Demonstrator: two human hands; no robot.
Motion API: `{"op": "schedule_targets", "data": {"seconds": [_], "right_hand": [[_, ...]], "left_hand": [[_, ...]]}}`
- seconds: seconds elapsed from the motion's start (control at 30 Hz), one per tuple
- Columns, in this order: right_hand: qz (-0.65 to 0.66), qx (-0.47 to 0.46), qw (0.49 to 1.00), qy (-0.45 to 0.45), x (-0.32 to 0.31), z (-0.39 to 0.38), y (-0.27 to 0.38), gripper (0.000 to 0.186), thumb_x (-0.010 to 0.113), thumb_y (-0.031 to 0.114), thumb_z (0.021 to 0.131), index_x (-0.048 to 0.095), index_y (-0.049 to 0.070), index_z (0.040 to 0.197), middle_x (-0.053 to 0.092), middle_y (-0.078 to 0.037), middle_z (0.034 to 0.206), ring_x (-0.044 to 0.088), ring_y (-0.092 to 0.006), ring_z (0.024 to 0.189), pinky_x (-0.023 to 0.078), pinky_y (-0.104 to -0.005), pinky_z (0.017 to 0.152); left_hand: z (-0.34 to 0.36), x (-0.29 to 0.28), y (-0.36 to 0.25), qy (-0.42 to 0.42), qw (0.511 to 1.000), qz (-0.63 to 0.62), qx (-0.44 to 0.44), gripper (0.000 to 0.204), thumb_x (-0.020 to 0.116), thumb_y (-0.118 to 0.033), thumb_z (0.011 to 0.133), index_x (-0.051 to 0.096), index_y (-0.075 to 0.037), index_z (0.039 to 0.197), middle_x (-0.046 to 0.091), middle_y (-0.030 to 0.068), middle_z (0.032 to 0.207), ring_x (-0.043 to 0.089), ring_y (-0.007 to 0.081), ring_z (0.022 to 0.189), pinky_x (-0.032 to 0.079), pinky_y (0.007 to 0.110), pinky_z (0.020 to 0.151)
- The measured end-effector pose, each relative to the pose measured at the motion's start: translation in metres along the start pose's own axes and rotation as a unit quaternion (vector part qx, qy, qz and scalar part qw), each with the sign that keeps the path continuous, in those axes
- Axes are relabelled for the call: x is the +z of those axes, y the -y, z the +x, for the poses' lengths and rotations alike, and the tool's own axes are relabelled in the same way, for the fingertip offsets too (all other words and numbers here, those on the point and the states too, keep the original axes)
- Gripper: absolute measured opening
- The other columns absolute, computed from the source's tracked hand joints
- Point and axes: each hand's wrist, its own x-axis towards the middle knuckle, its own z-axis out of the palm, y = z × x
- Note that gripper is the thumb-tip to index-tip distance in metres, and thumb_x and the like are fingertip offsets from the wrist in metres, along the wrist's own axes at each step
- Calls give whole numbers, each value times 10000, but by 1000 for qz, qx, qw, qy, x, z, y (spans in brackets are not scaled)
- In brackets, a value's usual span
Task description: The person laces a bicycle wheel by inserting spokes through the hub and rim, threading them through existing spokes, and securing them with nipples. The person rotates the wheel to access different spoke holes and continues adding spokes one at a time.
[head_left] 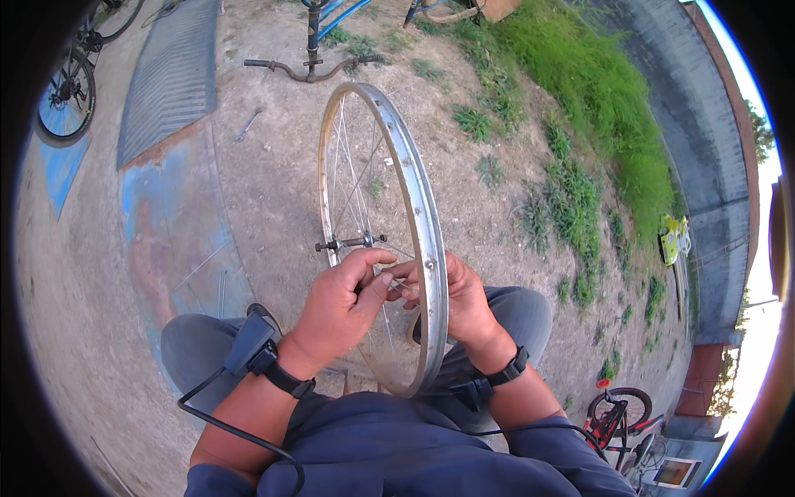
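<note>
A bare bicycle wheel rim stands upright between my knees, with only some thin spokes running to its hub. My left hand is closed in a pinch just below the hub, on the rim's left side. My right hand comes from the right side, its fingers passing behind the rim to meet the left fingertips. Between the two sets of fingers a thin spoke shows. The rim hides part of the right fingers, so their exact hold is only partly visible.
Loose spokes lie on a rusty blue metal sheet at left. A wrench rests on the dirt. Ahead are handlebars on a blue frame. Another bicycle lies lower right; weeds grow along the wall.
</note>
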Motion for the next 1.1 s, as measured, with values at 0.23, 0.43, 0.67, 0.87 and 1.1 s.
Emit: {"op": "schedule_targets", "data": {"seconds": [0.23, 0.43, 0.67, 0.87, 1.1], "right_hand": [[-143, 25, 989, -29, -1, -10, 13, 188, 750, 22, 975, 790, 17, 1159, 756, -145, 1253, 769, -189, 1019, 623, -273, 808], [-236, 15, 969, -73, -5, -14, 15, 173, 767, 66, 982, 774, -2, 1141, 766, -90, 1156, 718, -118, 937, 586, -273, 803], [-283, -108, 943, -136, 2, 0, 58, 438, 581, 281, 1102, 573, -53, 1387, 745, -129, 1058, 740, -202, 983, 575, -340, 904], [-449, 13, 890, -77, 9, 20, 86, 584, 684, 253, 1047, 451, -58, 1483, 733, -111, 1056, 717, -185, 979, 572, -346, 905], [-341, 11, 936, -87, 4, 12, 84, 554, 620, 280, 1097, 431, -58, 1493, 736, -112, 1065, 729, -181, 1035, 595, -331, 916]], "left_hand": [[7, -2, 7, 7, 985, 156, 70, 232, 695, -69, 1023, 683, -16, 1248, 772, 101, 977, 695, 125, 786, 538, 283, 706], [7, 2, 18, -17, 964, 245, 100, 229, 684, -268, 1028, 720, -78, 1149, 750, 140, 979, 728, 370, 857, 567, 427, 712], [14, 16, 28, -53, 956, 248, 151, 198, 682, -268, 1021, 727, -78, 1053, 734, 130, 943, 716, 367, 847, 558, 446, 702], [22, 26, 28, -70, 948, 256, 176, 177, 687, -240, 1013, 718, -67, 1028, 721, 131, 927, 705, 373, 821, 551, 451, 686], [39, 30, 29, -122, 944, 237, 194, 156, 684, -213, 1016, 720, -61, 1022, 725, 140, 923, 708, 376, 821, 555, 446, 691]]}}
